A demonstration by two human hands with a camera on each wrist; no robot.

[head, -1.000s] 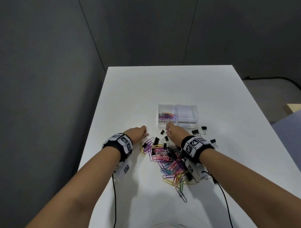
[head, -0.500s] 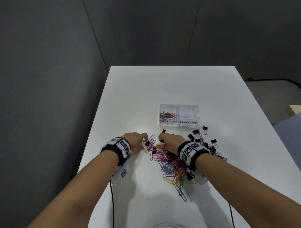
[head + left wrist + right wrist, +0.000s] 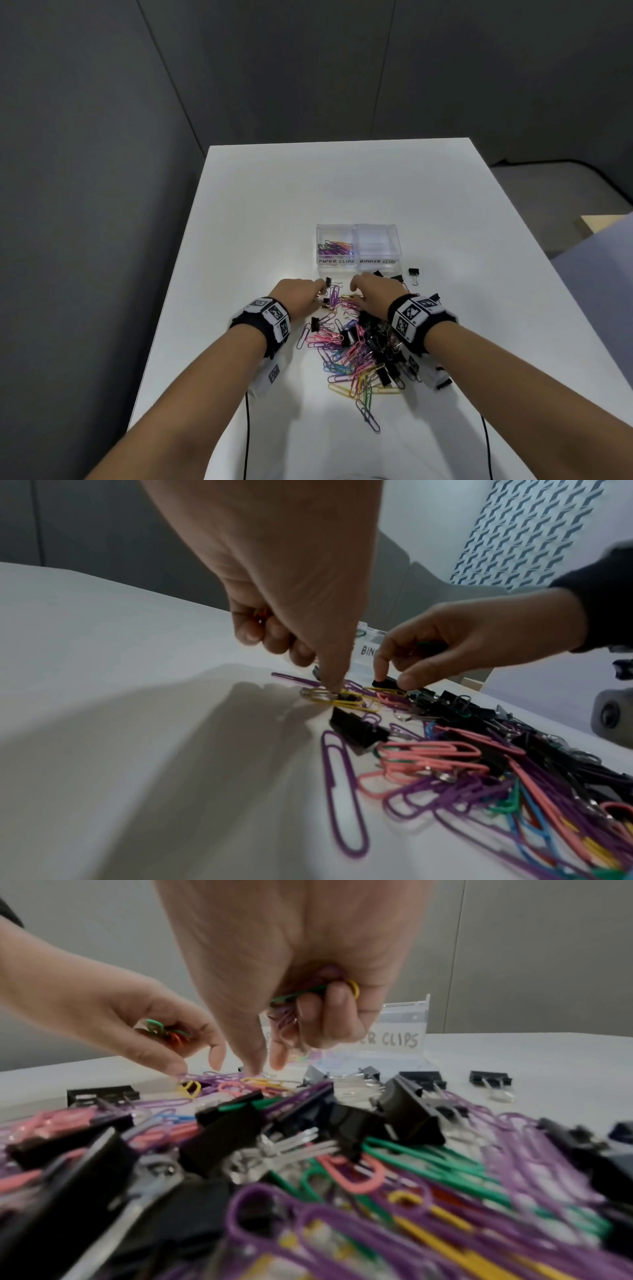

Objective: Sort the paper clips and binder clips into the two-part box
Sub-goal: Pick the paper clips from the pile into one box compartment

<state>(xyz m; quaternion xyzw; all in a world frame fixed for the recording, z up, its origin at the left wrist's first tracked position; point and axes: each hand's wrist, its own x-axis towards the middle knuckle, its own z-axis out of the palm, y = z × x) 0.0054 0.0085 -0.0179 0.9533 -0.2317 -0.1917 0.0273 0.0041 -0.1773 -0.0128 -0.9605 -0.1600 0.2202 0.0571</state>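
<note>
both hands (image 3: 298, 294) (image 3: 371, 294) clench paper clips (image 3: 308, 993) at pile (image 3: 356, 346) mid tabletop (image 3: 342, 185), box (image 3: 358, 246) just beyond. clips light, thin, slippery, tangle easily; pinch one by its loop end.

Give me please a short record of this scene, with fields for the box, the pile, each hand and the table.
box: clear two-part box, labelled PAPER CLIPS and BINDER CLIPS
left part: some paper clips inside
right part: no clips seen inside
pile: mixed paper clips and black binder clips, in front of the box
stray clip: one binder clip apart, right of the box front
left hand: holds paper clips in curled fingers, reaches into the pile
right hand: holds paper clips in curled fingers, fingertips at the pile
table: white
</note>
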